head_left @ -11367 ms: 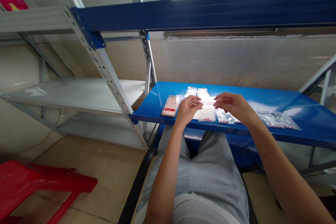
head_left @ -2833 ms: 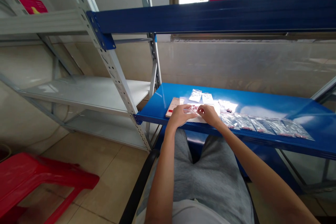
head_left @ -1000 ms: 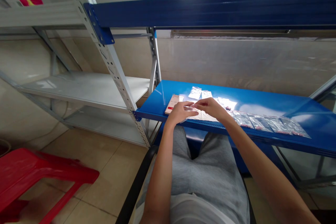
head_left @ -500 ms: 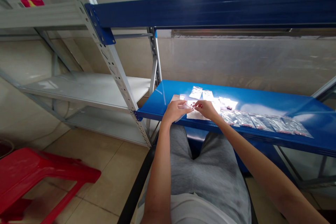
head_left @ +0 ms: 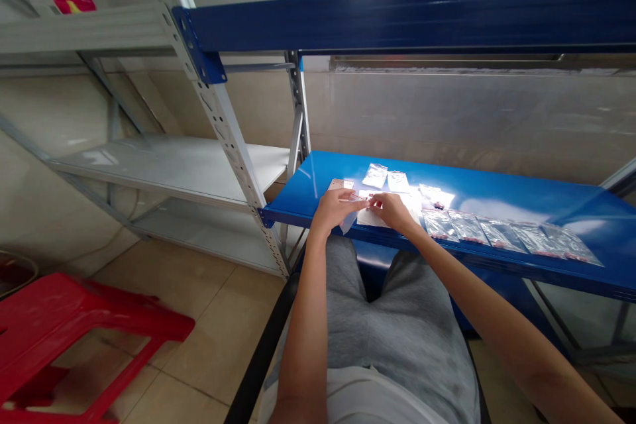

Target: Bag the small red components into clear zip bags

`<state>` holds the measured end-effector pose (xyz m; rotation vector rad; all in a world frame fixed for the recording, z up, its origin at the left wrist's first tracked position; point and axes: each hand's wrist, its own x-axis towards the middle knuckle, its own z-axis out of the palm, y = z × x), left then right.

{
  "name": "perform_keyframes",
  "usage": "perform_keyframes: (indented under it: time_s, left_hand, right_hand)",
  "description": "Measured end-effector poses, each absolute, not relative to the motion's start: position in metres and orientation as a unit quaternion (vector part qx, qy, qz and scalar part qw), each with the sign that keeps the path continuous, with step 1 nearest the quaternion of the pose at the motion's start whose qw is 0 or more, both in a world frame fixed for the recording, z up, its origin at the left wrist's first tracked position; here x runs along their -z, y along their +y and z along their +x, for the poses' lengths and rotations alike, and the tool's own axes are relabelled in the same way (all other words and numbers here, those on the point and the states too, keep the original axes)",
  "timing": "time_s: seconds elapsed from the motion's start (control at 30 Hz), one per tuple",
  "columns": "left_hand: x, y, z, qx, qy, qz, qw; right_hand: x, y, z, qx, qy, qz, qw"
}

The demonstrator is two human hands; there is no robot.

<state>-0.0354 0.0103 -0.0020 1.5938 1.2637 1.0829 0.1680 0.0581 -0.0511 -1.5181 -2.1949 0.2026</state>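
Five bags [head_left: 499,232] lined up, red bits [head_left: 549,254] inside, my left hand [head_left: 332,210] pinching another bag [head_left: 349,220], my right hand's [head_left: 391,210] grip too small to tell!

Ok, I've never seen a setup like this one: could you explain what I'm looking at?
There's no machine: these are a person's two bare hands, seen from one head-worn camera looking forward and down. On the blue shelf lie a phone, a white sheet, a cluster of small red pieces and several clear bags, five in a front row. The left hand holds a clear plastic bag; the right hand reaches in beside it over the sheet. Whether it pinches anything is too small to tell.
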Motion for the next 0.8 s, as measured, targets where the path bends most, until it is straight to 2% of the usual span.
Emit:
perform_keyframes:
  time_s: [0.2,0.3,0.4,0.53,0.67,0.8]
  left_hand:
    - [0.0,0.01,-0.035,-0.422,0.501,0.639,0.404]
    - [0.001,0.011,-0.034,-0.41,0.504,0.643,0.404]
    - [0.003,0.011,-0.032,-0.4,0.499,0.651,0.409]
    - [0.005,0.012,-0.027,-0.428,0.46,0.663,0.408]
    - [0.001,0.01,-0.023,-0.446,0.418,0.671,0.419]
    - [-0.004,0.006,-0.022,-0.437,0.402,0.681,0.43]
  right_hand:
    - [0.052,0.059,0.169,-0.061,-0.789,-0.567,0.226]
    - [0.045,0.056,0.176,-0.067,-0.776,-0.575,0.251]
    - [0.032,0.052,0.185,-0.108,-0.756,-0.567,0.309]
    - [0.009,0.044,0.188,-0.224,-0.743,-0.51,0.371]
    - [-0.012,0.034,0.177,-0.297,-0.751,-0.447,0.384]
    - [-0.024,0.027,0.169,-0.277,-0.775,-0.442,0.357]
